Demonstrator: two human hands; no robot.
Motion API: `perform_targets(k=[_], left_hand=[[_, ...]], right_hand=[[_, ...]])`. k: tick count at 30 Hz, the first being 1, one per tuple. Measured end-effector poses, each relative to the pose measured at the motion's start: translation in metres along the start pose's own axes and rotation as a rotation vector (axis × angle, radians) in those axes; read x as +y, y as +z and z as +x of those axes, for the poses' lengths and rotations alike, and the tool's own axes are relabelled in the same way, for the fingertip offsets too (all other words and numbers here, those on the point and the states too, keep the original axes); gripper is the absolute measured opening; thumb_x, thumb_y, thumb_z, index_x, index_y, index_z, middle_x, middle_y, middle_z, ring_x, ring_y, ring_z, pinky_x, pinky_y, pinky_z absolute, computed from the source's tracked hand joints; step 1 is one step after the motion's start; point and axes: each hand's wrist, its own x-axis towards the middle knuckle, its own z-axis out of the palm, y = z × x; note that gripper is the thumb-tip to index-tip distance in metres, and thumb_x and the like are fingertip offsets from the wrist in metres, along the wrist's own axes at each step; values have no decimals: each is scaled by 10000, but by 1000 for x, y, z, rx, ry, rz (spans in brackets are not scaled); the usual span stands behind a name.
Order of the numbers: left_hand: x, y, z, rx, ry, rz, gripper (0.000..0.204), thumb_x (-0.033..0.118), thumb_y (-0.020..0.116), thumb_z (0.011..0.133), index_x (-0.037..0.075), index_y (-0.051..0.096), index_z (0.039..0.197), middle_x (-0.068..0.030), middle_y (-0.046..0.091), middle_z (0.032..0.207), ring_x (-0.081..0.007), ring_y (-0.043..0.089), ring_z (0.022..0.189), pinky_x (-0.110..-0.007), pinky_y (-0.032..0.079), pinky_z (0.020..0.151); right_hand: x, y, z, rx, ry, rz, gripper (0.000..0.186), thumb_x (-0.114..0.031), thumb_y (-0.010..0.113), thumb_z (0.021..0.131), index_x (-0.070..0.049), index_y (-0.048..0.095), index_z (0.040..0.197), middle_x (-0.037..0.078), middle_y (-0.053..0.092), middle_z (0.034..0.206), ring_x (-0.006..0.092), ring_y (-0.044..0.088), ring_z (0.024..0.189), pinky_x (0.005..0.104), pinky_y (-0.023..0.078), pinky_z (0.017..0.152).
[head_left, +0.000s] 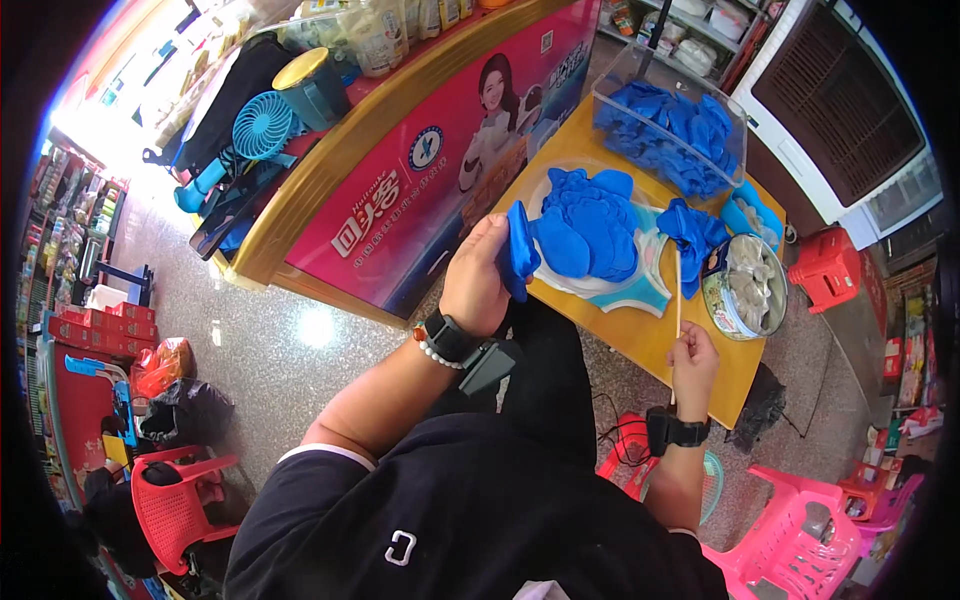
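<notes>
My left hand is closed on a small stack of blue fabric petals beside the table's left edge. My right hand pinches a thin wooden stick over the table's front right part. The stick points up toward a bunched blue cloth piece; whether its tip touches the cloth I cannot tell. Between the hands, a pile of blue petals lies on a white and light-blue sheet or tray. To the right stands a round tin holding greyish contents.
A clear plastic bin full of blue petals stands at the yellow table's far end, near a blue bowl. A counter borders the left. Red stool and pink chair stand right; an air cooler is behind.
</notes>
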Motion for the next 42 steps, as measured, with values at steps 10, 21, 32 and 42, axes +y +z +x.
perform_targets(k=[10,21,32,42], left_hand=[[3,11,-9,8,56,-68,233,285,424,997,81,520,1058,-31,551,829,-127,527,678,-276,454,594],[5,19,-30,-60,248,92,230,280,405,1015,83,520,1042,22,551,795,-56,528,668,-186,419,574],[-8,25,-48,-165,390,455,195,241,509,985,56,532,1042,20,575,828,-21,489,690,-162,394,589],[-20,23,-53,-175,594,768,264,235,467,1001,27,608,919,25,554,699,-44,469,605,-217,370,518]], right_hand=[[-110,29,-69,-420,-198,379,123,3,569,879,22,586,999,-2,508,804,47,456,629,188,371,554],[-129,42,-83,-390,-350,214,83,12,580,869,30,610,944,36,557,797,75,502,634,207,400,565],[-130,63,-87,-466,-218,373,101,-48,528,934,16,553,1008,27,570,739,78,542,662,217,434,610],[-131,72,-84,-513,-20,726,104,-99,509,964,-16,554,1007,-27,499,701,17,395,564,167,307,485]])
